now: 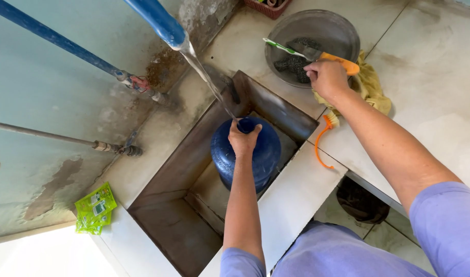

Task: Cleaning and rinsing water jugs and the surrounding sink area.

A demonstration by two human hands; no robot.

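Note:
A large dark blue water jug [266,156] stands upright in a deep stone sink [173,225]. My left hand [243,137] grips the jug's neck at the top. Water streams from a blue pipe [160,21] down onto the jug's mouth beside my fingers. My right hand [327,77] reaches to the edge of a round metal basin [330,28] on the counter and holds the orange handle of a knife [337,62], whose blade lies in the basin. A green-handled toothbrush [281,47] and dark scrub pads [294,64] lie in the basin too.
A yellow cloth [371,87] lies beside the basin, and an orange-handled brush [324,136] rests on the sink's edge. Green sachets [94,208] sit on the ledge at left. Pipes with a valve [135,82] run along the wall. A red basket [268,6] stands at the top.

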